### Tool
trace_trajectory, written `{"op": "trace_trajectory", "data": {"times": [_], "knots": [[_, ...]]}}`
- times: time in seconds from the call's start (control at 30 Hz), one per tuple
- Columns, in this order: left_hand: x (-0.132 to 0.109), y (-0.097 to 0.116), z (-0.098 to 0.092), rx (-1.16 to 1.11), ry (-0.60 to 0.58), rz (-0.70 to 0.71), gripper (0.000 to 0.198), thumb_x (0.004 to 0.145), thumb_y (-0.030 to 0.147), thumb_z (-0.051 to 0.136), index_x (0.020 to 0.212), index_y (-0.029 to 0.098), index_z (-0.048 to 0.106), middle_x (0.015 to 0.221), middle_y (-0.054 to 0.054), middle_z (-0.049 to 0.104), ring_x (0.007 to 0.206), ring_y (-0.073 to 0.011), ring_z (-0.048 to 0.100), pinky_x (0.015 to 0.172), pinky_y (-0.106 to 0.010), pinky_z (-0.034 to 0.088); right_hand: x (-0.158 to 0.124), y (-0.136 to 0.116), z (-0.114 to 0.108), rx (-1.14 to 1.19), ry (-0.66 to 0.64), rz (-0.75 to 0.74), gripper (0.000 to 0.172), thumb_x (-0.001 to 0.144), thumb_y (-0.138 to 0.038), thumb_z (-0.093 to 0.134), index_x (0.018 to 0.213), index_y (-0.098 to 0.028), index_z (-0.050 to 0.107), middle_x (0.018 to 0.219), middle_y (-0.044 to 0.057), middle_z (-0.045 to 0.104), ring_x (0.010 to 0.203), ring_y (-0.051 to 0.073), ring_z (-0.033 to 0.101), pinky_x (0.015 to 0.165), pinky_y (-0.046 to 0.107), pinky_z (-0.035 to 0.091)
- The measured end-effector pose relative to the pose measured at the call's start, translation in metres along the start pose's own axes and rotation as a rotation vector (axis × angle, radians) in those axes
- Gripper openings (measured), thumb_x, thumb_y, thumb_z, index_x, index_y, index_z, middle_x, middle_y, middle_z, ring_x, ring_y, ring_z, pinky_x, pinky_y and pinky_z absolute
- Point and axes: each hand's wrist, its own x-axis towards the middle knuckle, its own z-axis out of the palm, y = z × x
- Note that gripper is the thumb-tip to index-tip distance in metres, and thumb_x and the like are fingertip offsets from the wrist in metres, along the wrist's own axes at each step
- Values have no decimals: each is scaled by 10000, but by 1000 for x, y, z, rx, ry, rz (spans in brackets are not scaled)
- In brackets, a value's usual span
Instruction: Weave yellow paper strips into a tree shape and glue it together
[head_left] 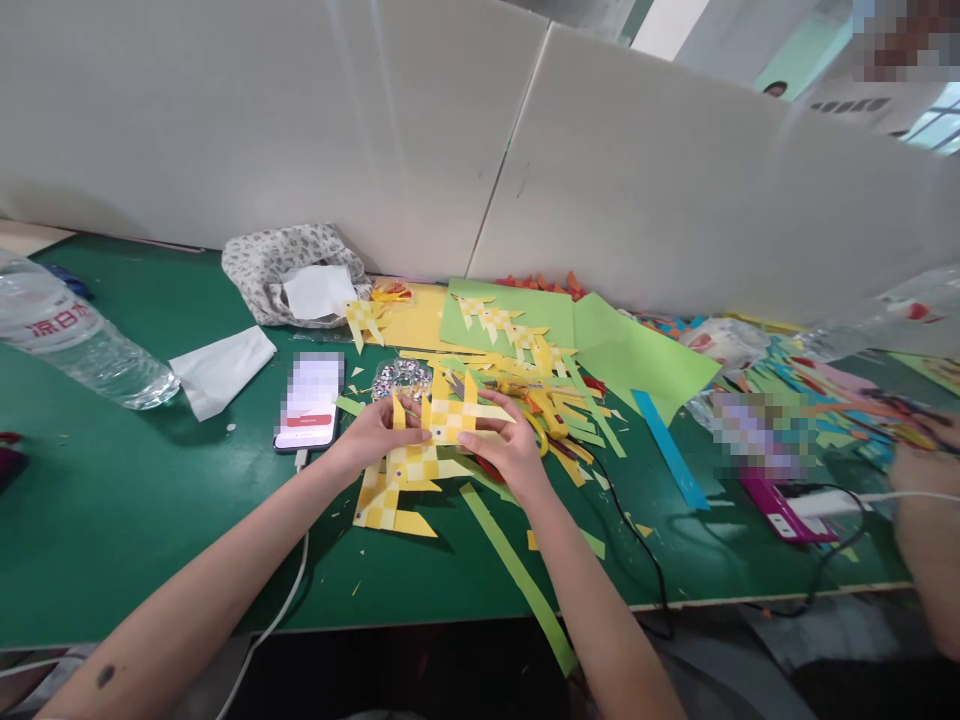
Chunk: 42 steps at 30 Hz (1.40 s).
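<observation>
Left hand and right hand pinch yellow woven paper (bottle label reads "凉白").

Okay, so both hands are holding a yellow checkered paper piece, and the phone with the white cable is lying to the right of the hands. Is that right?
Only the side is wrong: the head view shows the phone with the white cable lying to the left of the left hand and right hand, which do hold a yellow checkered paper piece.
</observation>
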Motion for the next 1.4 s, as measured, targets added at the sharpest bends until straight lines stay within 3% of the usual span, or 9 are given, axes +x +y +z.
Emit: {"op": "trace_trajectory", "data": {"times": [0.13, 0.4, 0.67, 0.9, 1.07, 1.2, 1.3, 1.4], "knots": [[1, -5, 0, 78, -21, 49, 337, 610, 309, 755, 831, 199, 526, 744, 32, 555, 659, -111, 536, 666, -267, 411, -2, -2, 5, -23, 34, 0, 767, 490, -391, 823, 1165, -229, 496, 804, 28, 695, 740, 208, 684, 704, 366, 585], [4, -14, -1, 187, -29, 89, 326, 657, 358, 722, 867, 206, 524, 735, 33, 588, 649, -114, 553, 644, -270, 407, -3, -1, 5, -129, 26, 24, 678, 547, -369, 796, 1146, -231, 509, 808, 25, 710, 686, 215, 691, 652, 344, 573], [8, -21, -1, 242, -47, 101, 392, 644, 380, 722, 903, 205, 485, 689, 35, 619, 585, -120, 558, 592, -271, 407, -4, -5, 4, -288, 34, -33, 610, 564, -341, 782, 1118, -246, 546, 845, 29, 707, 795, 219, 682, 652, 309, 549], [3, -20, 8, 255, 21, 124, 356, 681, 384, 689, 912, 207, 483, 719, 31, 604, 595, -112, 546, 583, -257, 405, -1, 0, -1, -162, 44, -24, 732, 600, -370, 769, 1248, -260, 448, 818, 16, 703, 716, 198, 679, 671, 328, 551], [-3, -10, 6, 387, 111, 239, 394, 693, 418, 676, 997, 220, 522, 825, -15, 640, 736, -170, 603, 608, -278, 425, 1, 0, -4, -255, 22, -21, 768, 601, -367, 770, 1285, -264, 436, 817, 10, 672, 840, 206, 662, 754, 344, 542], [-1, 2, -8, 244, 254, 349, 306, 777, 444, 592, 981, 218, 556, 970, -51, 653, 898, -204, 613, 711, -304, 459, 0, -3, -5, -422, -72, -23, 741, 629, -329, 749, 1299, -260, 441, 823, 5, 657, 902, 200, 640, 816, 356, 513], [1, 6, -16, 248, 347, 353, 293, 835, 472, 499, 819, 200, 607, 881, -35, 661, 852, -192, 609, 749, -299, 442, 0, -3, -6, -500, -154, -8, 726, 653, -302, 729, 1314, -264, 432, 833, 5, 655, 902, 195, 641, 805, 347, 510], [4, 4, -19, 355, 363, 360, 349, 861, 476, 444, 754, 193, 618, 835, -32, 654, 819, -188, 594, 717, -289, 428, -1, -2, -7, -537, -255, -31, 686, 677, -298, 710, 1309, -283, 443, 846, 10, 654, 901, 190, 642, 756, 323, 521]]}}
